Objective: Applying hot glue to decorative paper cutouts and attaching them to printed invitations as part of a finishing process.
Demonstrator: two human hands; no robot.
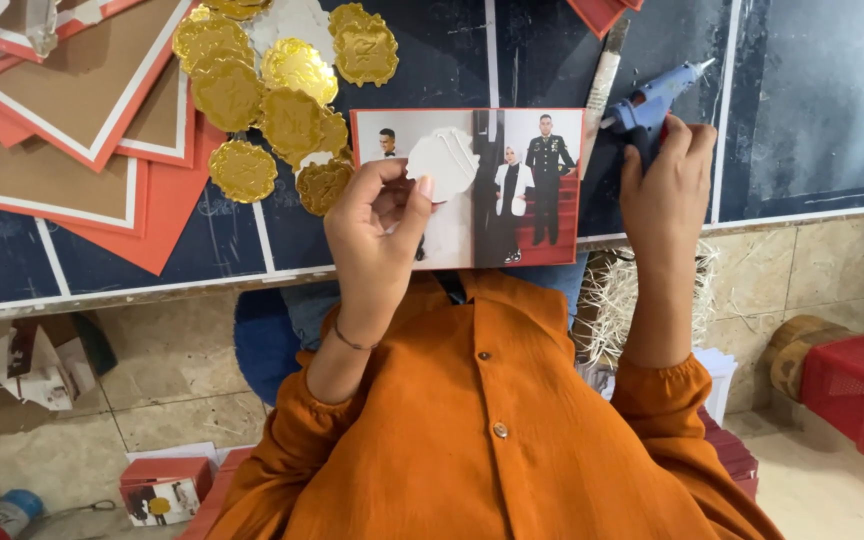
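Left hand [372, 225] pinched a scalloped white seal [442, 163] over a glossy red-edged photo card [512, 190] on the dark board [812, 110]. Right hand [664, 185] gripped a blue glue gun [652, 100]. Embossed gold seals [272, 95] lay nearby.

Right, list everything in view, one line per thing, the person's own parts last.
Scalloped white paper seal: one, white, pinched over the card.
Red-edged photo card: one, on the dark board.
Gold embossed round seals: a pile, gold, left of the card.
Red and brown card envelopes: several, upper left.
Blue glue gun: one, upper right.
Red plastic basket: one, floor right.
Small red boxes: a few, floor lower left.
Left hand: grip on the seal.
Right hand: grip on the glue gun.
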